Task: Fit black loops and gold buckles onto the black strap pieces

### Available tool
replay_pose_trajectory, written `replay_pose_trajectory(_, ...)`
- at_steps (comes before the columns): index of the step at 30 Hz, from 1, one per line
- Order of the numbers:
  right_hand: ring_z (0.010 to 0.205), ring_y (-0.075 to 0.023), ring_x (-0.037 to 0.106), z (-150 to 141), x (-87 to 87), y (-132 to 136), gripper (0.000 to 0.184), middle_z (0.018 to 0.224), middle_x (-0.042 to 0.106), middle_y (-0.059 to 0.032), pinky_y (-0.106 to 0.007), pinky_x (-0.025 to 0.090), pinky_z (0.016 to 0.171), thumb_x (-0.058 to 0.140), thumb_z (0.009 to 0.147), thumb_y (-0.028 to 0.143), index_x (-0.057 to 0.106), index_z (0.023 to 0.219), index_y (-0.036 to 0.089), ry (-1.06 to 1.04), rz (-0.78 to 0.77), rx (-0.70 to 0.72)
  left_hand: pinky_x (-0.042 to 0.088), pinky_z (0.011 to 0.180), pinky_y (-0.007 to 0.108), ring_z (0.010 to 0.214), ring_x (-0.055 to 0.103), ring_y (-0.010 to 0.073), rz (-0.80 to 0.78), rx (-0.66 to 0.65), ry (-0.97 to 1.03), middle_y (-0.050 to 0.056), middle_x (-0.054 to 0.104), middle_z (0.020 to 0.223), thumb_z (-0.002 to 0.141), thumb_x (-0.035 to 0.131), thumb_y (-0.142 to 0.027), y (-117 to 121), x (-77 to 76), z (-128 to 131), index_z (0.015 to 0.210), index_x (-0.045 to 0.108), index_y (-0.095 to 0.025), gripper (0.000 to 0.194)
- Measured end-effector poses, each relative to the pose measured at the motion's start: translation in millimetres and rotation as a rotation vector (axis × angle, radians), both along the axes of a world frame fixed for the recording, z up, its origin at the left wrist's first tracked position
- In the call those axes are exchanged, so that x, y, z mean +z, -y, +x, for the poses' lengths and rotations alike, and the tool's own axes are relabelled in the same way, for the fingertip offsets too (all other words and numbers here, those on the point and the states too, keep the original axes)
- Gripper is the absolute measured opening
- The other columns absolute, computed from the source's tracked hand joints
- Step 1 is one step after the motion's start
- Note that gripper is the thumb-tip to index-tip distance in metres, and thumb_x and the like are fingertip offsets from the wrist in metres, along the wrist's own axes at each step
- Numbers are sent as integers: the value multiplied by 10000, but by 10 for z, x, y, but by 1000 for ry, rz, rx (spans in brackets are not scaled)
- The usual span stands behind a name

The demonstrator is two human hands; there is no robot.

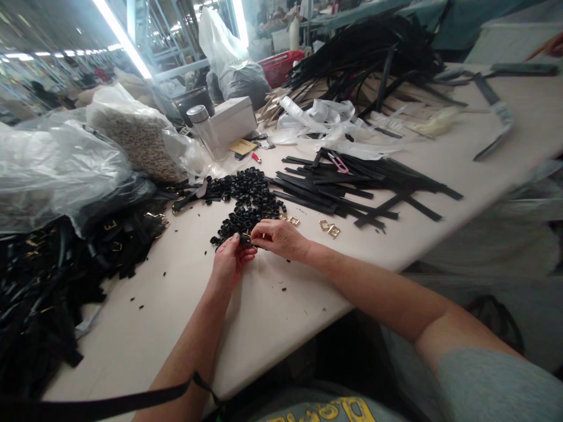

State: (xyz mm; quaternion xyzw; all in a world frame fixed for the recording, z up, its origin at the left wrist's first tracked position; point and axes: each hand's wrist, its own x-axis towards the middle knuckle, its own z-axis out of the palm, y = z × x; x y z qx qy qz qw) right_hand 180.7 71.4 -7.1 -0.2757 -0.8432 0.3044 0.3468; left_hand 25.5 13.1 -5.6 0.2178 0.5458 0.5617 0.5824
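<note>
My left hand and my right hand meet over the white table, both pinched on one small piece with a gold buckle and a black loop. Just beyond them lies a heap of small black loops. Gold buckles lie to the right of my right hand. A spread of black straps lies further right. A long black strap crosses my left forearm near the bottom edge.
A pile of black straps with gold buckles fills the left side. Clear plastic bags, a metal flask and a white box stand behind. More black straps are heaped at the far back.
</note>
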Motion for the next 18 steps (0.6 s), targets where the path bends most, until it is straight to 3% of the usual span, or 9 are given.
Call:
replay_pose_trajectory(6, 635, -84, 493, 16, -11, -14, 67, 715, 582, 2, -190, 356, 611, 608, 817, 150, 628, 753, 150, 47, 33, -3, 508, 458, 189, 510, 642, 126, 66, -20, -52, 24, 678, 641, 685, 757, -375, 24, -40, 23, 793, 595, -133, 311)
replay_pose_trajectory(12, 654, -86, 500, -3, -5, -8, 78, 722, 586, -1, -192, 370, 629, 595, 783, 99, 602, 719, 144, 9, 25, 6, 504, 519, 177, 547, 635, 101, 83, -85, -109, 13, 683, 688, 530, 865, -320, 32, -40, 26, 796, 635, -127, 400)
replay_pose_trajectory(15, 626, -77, 513, 9, 40, 12, 37, 713, 598, 9, -186, 374, 603, 622, 785, 150, 589, 768, 143, -9, -128, -22, 497, 517, 183, 530, 618, 90, 97, -41, -110, 12, 686, 714, 512, 870, -311, 17, -38, 0, 801, 645, -128, 409)
replay_pose_trajectory(18, 553, -68, 546, 34, 92, 25, 131, 710, 622, 15, -178, 379, 541, 612, 824, 273, 579, 838, 147, 42, -417, 16, 494, 516, 188, 519, 607, 87, 122, 36, -119, 16, 685, 710, 514, 865, -309, -7, -50, -52, 784, 648, -128, 391)
